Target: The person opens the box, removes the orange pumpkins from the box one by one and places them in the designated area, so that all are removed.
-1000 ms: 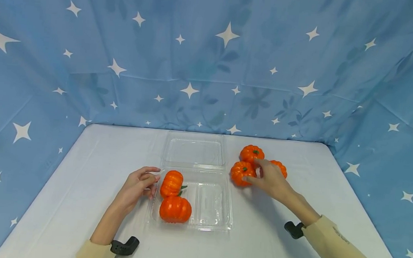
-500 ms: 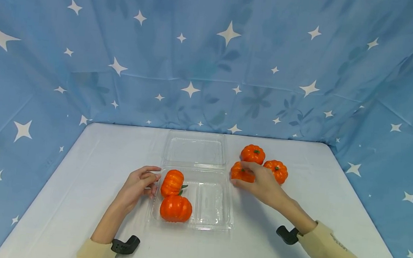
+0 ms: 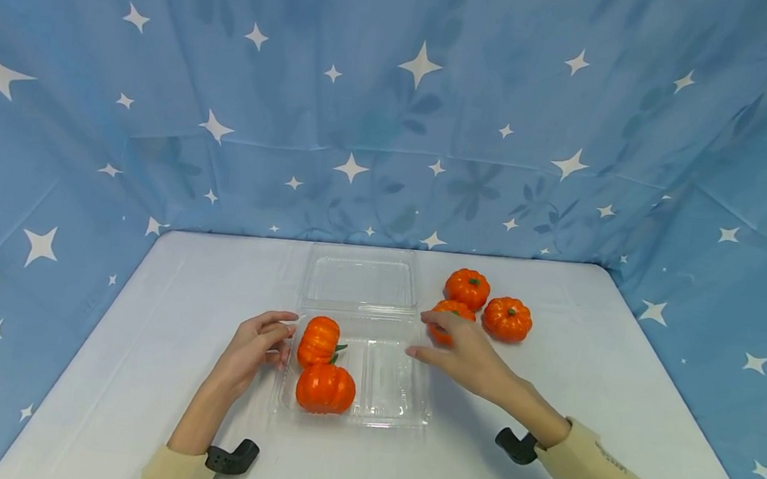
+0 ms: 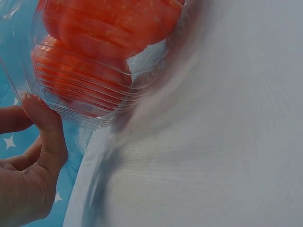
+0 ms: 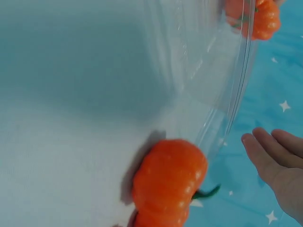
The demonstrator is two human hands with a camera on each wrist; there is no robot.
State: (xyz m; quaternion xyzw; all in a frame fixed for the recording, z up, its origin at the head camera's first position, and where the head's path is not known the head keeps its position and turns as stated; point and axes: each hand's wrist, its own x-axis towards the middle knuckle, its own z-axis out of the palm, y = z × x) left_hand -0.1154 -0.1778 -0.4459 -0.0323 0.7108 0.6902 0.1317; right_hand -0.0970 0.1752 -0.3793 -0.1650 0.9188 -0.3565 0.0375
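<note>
Pinching clear plastic box (image 3: 388,381) by its rim with left hand (image 3: 249,348).
Holding right hand (image 3: 466,358) spread near ribbed orange pumpkin (image 3: 457,307).

There is room in the right half of the container (image 3: 393,383), while two pumpkins (image 3: 325,389) obstruct the left.

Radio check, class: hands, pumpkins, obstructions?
Left hand pinching clear container by its rim. Right hand empty, near container's right edge. Two pumpkins inside, three outside. Lid folded back, not obstructing.

Tabletop booth, starry blue curtains (image 3: 394,119)
</note>
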